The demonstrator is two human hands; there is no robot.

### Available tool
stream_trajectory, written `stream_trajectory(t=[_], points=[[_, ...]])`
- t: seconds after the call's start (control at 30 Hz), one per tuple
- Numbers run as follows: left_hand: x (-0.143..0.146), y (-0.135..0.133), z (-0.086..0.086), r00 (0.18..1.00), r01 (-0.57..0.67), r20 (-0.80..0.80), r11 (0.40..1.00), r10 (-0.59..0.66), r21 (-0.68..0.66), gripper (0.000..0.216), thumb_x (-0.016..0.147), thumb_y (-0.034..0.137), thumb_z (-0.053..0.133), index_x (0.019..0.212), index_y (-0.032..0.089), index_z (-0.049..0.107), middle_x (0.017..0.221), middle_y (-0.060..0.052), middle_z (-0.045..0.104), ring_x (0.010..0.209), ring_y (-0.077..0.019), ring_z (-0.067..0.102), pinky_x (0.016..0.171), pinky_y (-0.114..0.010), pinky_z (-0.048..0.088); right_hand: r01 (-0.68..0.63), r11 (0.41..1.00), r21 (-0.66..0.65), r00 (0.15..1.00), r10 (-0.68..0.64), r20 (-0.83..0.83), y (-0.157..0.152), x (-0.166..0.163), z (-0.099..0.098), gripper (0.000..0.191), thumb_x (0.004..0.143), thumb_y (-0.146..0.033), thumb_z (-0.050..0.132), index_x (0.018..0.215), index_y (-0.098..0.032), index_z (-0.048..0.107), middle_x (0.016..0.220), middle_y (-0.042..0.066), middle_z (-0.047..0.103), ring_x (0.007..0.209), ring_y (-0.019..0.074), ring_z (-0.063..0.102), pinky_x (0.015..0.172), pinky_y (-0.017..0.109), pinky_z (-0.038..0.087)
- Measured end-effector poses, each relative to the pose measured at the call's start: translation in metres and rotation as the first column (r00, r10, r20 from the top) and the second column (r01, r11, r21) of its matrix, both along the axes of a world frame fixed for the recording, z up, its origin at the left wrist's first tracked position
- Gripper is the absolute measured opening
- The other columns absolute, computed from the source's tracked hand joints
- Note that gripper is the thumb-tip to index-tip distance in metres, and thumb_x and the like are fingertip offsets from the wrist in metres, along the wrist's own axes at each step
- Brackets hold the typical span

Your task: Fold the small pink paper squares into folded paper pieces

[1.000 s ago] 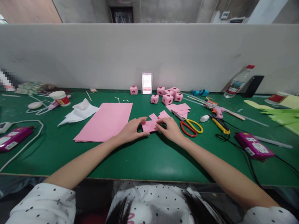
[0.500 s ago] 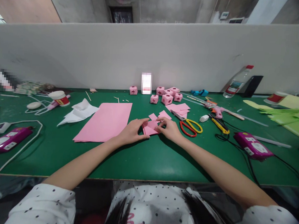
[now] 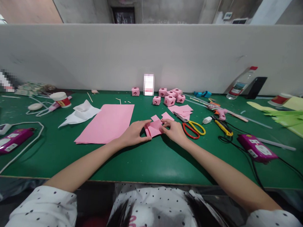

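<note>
Between my hands is a small folded piece of pink paper (image 3: 154, 129), low over the green table. My left hand (image 3: 135, 133) grips its left edge between thumb and fingers. At its right edge, the thumb and fingers of my right hand (image 3: 173, 131) pinch it. Just behind lie small pink paper pieces (image 3: 168, 116). Scissors (image 3: 191, 127) with one red and one yellow handle rest to the right of my right hand. A stack of large pink paper sheets (image 3: 107, 123) lies left of my left hand.
Several folded pink paper cubes (image 3: 169, 101) stand at the back, beside a blurred bright phone screen (image 3: 149, 84). A white tissue (image 3: 81, 113) and a paper cup (image 3: 60, 99) are on the left. A pink glue gun (image 3: 220, 112), yellow-handled pliers (image 3: 224, 127) and a bottle (image 3: 240, 85) are on the right.
My right hand has shifted very slightly to the right along the folded paper's edge, and the paper has turned a little. My left hand keeps its place.
</note>
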State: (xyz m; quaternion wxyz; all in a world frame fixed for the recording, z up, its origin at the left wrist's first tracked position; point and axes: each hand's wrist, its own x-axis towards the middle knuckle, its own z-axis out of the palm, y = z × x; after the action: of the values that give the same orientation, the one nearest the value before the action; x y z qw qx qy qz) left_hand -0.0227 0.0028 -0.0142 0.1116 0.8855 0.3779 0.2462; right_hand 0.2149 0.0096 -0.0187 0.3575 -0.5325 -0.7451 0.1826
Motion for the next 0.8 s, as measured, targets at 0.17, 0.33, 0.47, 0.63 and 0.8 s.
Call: stream_trajectory(t=[0.17, 0.33, 0.47, 0.63, 0.8], points=[[0.0, -0.001, 0.002, 1.0, 0.007, 0.015, 1.0, -0.007, 0.004, 0.075, 0.08, 0.05, 0.07, 0.143, 0.023, 0.04, 0.141, -0.012, 0.053, 0.128, -0.0306, 0.052, 0.107, -0.048, 0.041, 0.034, 0.995, 0.093, 0.999, -0.036, 0.019, -0.005, -0.001, 0.005, 0.022, 0.084, -0.025, 0.061, 0.103, -0.02, 0.07, 0.077, 0.002, 0.074, 0.076, 0.0203, 0.068, 0.074, 0.032, 0.049], [0.003, -0.006, 0.004, 0.997, 0.001, 0.082, 1.0, -0.001, -0.007, 0.09, 0.074, 0.057, 0.073, 0.147, 0.024, 0.033, 0.147, -0.014, 0.045, 0.134, -0.0317, 0.045, 0.109, -0.048, 0.039, -0.001, 0.993, 0.121, 0.993, 0.015, -0.116, -0.015, -0.009, 0.008, 0.033, 0.085, -0.023, 0.057, 0.117, -0.018, 0.062, 0.075, 0.0, 0.07, 0.067, 0.0154, 0.064, 0.069, 0.027, 0.048], [0.007, -0.012, 0.005, 0.993, -0.004, 0.122, 1.0, 0.007, -0.021, 0.091, 0.076, 0.053, 0.073, 0.149, 0.023, 0.027, 0.148, -0.014, 0.044, 0.132, -0.0304, 0.047, 0.109, -0.047, 0.04, -0.06, 0.988, 0.145, 0.988, 0.079, -0.135, -0.023, -0.017, 0.008, 0.037, 0.085, -0.023, 0.057, 0.122, -0.018, 0.058, 0.077, 0.0, 0.07, 0.07, 0.0153, 0.064, 0.072, 0.027, 0.048], [0.009, -0.014, 0.006, 0.987, -0.035, 0.157, 0.999, 0.033, 0.006, 0.073, 0.082, 0.044, 0.068, 0.145, 0.025, 0.035, 0.137, -0.012, 0.054, 0.123, -0.0283, 0.053, 0.103, -0.045, 0.044, -0.113, 0.981, 0.157, 0.987, 0.129, -0.095, -0.03, -0.022, 0.012, 0.037, 0.087, -0.025, 0.057, 0.123, -0.019, 0.056, 0.081, 0.002, 0.07, 0.074, 0.0166, 0.065, 0.073, 0.028, 0.048], [0.009, -0.014, 0.01, 0.972, -0.074, 0.224, 0.997, 0.069, 0.018, 0.061, 0.085, 0.038, 0.065, 0.139, 0.022, 0.042, 0.127, -0.011, 0.061, 0.115, -0.0259, 0.059, 0.098, -0.042, 0.047, -0.092, 0.989, 0.113, 0.969, 0.115, -0.217, -0.031, -0.02, 0.016, 0.035, 0.095, -0.04, 0.049, 0.123, -0.019, 0.056, 0.086, 0.005, 0.07, 0.077, 0.0181, 0.066, 0.073, 0.03, 0.049]])
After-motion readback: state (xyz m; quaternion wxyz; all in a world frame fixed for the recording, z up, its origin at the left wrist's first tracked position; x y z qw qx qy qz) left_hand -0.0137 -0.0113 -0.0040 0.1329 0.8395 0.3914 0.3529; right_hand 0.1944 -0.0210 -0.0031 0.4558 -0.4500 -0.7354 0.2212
